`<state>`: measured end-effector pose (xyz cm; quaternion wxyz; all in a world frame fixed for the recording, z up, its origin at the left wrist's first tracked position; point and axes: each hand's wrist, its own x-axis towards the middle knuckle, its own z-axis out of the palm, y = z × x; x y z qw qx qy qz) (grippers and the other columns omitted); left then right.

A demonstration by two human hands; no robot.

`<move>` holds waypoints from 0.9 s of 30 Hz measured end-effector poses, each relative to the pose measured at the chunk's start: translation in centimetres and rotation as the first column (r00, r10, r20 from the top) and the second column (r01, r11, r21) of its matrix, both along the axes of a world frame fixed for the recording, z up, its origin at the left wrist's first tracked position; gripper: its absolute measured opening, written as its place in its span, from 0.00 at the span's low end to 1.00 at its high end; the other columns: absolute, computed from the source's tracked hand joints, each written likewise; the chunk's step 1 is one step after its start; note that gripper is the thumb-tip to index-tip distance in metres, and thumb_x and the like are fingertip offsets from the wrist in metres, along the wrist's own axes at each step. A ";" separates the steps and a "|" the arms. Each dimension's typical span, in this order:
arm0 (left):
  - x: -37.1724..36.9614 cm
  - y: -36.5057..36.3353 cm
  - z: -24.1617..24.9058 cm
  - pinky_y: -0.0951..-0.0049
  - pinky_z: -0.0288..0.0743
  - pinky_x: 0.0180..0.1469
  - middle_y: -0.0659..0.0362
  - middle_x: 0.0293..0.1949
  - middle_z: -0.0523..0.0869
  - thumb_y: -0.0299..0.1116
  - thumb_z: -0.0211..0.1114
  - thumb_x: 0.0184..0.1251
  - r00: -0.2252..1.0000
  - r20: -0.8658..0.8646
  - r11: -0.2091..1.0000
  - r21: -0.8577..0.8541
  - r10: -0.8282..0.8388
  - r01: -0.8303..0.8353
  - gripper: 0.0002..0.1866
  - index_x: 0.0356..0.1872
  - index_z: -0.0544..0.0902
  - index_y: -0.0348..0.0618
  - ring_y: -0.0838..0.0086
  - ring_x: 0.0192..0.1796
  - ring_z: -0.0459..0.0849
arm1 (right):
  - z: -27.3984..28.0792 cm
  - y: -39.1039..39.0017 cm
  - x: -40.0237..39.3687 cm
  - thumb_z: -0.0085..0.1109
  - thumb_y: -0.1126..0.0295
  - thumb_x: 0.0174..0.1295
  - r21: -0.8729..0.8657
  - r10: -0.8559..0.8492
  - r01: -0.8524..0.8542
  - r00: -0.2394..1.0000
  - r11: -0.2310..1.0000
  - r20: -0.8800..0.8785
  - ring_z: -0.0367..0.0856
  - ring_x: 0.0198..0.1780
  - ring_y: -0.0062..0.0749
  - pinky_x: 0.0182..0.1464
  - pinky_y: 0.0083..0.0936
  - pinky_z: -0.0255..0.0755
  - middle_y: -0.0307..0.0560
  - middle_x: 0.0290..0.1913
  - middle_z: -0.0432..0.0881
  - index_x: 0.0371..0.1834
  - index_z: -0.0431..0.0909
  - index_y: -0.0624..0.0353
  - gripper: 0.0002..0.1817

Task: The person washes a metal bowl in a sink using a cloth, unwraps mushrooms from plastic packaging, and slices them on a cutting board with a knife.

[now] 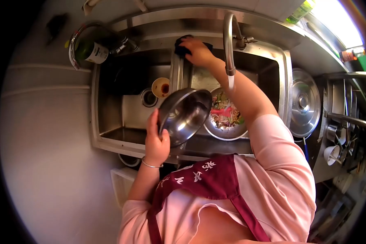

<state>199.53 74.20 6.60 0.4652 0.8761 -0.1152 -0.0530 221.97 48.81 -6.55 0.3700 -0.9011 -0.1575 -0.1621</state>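
Observation:
My left hand [157, 141] grips the rim of a steel bowl [182, 122], thumb and fingers on opposite sides of its wall. The bowl is tilted over the divider of the double sink [94, 118], its shiny inside facing right. At the back edge of the sink, my right hand [197, 51] is closed on a dark cloth [180, 49]. Below my right forearm, a round metal basin [227, 135] in the right compartment holds mixed food scraps [220, 110] and something pink. Water runs from the curved faucet [228, 40] beside that forearm.
In the left compartment, a pale cup [159, 86] with brown residue sits by the drain [149, 97]. A second faucet [74, 44] and a green bottle [94, 53] stand at the back left. To the right are a pot lid [304, 103] and a white bowl [332, 154].

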 end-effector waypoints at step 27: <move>-1.3 3.4 2.9 0.64 0.58 0.67 0.46 0.64 0.65 0.18 0.50 0.58 0.922 0.380 0.997 -0.046 0.070 -0.057 0.32 0.68 0.59 0.39 0.53 0.66 0.65 | 8.5 -7.1 -23.2 0.50 0.79 0.45 0.251 -0.078 0.301 0.768 0.920 -0.636 0.74 0.34 0.29 0.41 0.24 0.69 0.45 0.28 0.76 0.35 0.72 0.60 0.11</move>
